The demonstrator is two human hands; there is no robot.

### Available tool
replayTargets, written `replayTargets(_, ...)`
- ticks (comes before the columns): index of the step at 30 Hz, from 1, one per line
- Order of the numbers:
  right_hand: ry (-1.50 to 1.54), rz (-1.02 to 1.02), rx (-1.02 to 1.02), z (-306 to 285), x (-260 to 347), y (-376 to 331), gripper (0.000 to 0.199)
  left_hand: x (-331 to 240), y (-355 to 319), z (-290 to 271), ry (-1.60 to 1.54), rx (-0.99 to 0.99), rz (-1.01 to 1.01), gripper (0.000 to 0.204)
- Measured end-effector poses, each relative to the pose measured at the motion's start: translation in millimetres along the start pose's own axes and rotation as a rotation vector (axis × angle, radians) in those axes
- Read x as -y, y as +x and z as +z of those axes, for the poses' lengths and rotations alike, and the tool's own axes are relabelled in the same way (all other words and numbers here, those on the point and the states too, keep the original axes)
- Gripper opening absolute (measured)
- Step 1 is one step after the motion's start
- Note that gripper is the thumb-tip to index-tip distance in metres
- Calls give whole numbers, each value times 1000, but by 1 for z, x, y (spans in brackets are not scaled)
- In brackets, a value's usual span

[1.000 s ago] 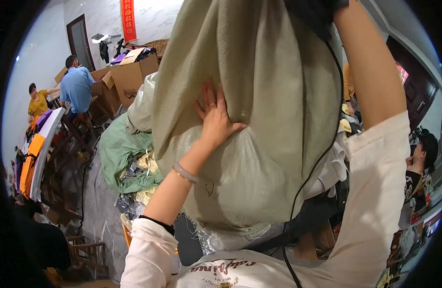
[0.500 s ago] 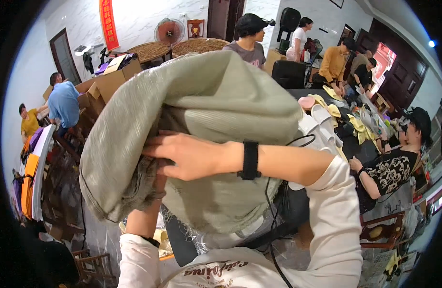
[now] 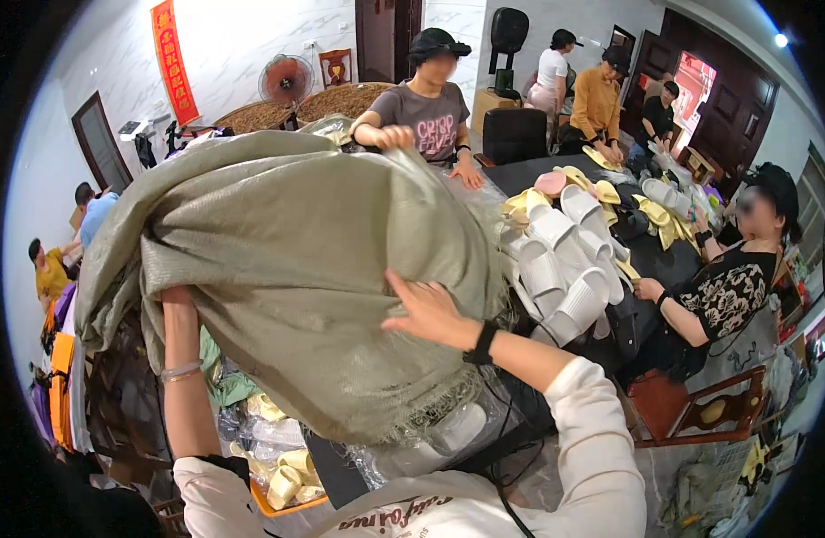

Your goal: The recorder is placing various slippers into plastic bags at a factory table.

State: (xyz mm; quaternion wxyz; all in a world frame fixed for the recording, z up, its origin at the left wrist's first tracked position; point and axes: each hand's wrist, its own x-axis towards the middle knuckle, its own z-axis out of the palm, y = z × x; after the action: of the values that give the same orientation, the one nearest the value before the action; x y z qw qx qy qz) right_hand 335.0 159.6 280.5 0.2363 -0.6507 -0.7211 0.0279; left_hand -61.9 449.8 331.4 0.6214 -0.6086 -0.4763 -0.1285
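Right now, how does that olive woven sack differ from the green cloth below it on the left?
Colour: the olive woven sack is greyish; the green cloth is a clearer green.
View: the sack fills the middle, while only a small patch of the green cloth shows.
Pose: the sack is raised, with the right hand spread at its front; the green cloth lies lower, away from that hand.
Both look limp and creased.

Counts, worktop point(image 3: 542, 172). Sack point(image 3: 278, 224): 1, hanging over the left edge. Wearer's hands: 2, left hand point(image 3: 174, 294) partly hidden, right hand point(image 3: 427, 314). White slippers point(image 3: 574, 269): at least 6, between sack and right edge; overlap prevents an exact count. Orange crate point(image 3: 267, 499): 1, beside near left corner. Fan point(image 3: 287, 79): 1. Red banner point(image 3: 174, 65): 1. Other people point(image 3: 439, 117): at least 7.
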Motion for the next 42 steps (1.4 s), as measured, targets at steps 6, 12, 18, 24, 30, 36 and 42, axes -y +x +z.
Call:
replayTargets(6,170,-74,-418,-65,38,127,31,119,4,82,559,-44,4,26)
replayTargets(12,452,-260,-701,-133,117,208,39,147,1,76,1934,129,837,42)
replayTargets(18,133,-314,-339,-38,105,139,92,144,-115,94,2596,137,1581,53)
replayTargets(24,39,-268,418,25,62,-13,119,193,-190,115,2392,-2,1960,52)
replayTargets(30,31,-375,140,27,36,-45,127,94,-281,79,2030,-295,2232,55)
replayTargets(36,63,-5,68,31,23,-65,125,87,-344,68,1581,-1732,2235,86)
replayTargets(42,162,-80,7,44,2,-69,127,-70,-149,-114,2541,-1925,1585,104)
